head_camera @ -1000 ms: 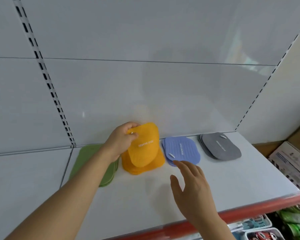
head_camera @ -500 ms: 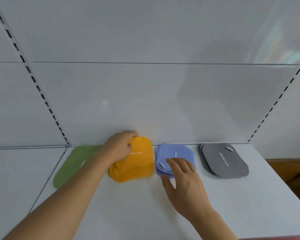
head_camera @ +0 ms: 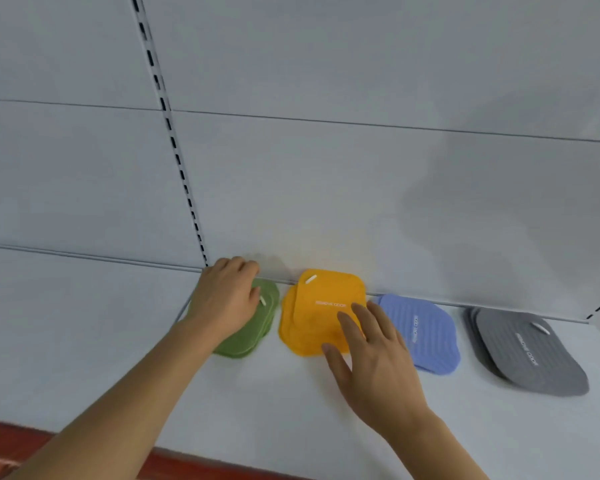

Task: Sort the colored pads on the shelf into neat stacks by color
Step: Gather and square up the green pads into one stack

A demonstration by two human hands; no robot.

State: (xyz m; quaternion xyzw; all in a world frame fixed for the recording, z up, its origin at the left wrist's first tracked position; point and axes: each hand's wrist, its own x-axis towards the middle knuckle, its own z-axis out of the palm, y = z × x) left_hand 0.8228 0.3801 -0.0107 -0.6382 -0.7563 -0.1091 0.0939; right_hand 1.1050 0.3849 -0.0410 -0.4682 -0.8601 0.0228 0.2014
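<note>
Four stacks of colored pads sit in a row on the white shelf point(head_camera: 326, 427), close to its back wall. Biggest in view is the shelf itself, with a red front edge point(head_camera: 194, 462) along the bottom and a slotted upright point(head_camera: 174, 150) rising up the wall behind. Next, at the far right, the grey stack point(head_camera: 527, 355) lies fanned out, its pads slipped sideways. The orange stack point(head_camera: 312, 317) is loosely piled, edges not lined up, with white lettering on top. The blue stack point(head_camera: 426, 330) lies just beside it on the right, partly hidden by the right hand. The green stack point(head_camera: 257, 327) is at the left end, near the orange one but apart. The left hand point(head_camera: 226, 299) rests on the green stack, fingers bent down over its far edge against the wall. The right hand point(head_camera: 374, 358) lies with fingers straight and spread, tips touching the orange stack's near right corner.
</note>
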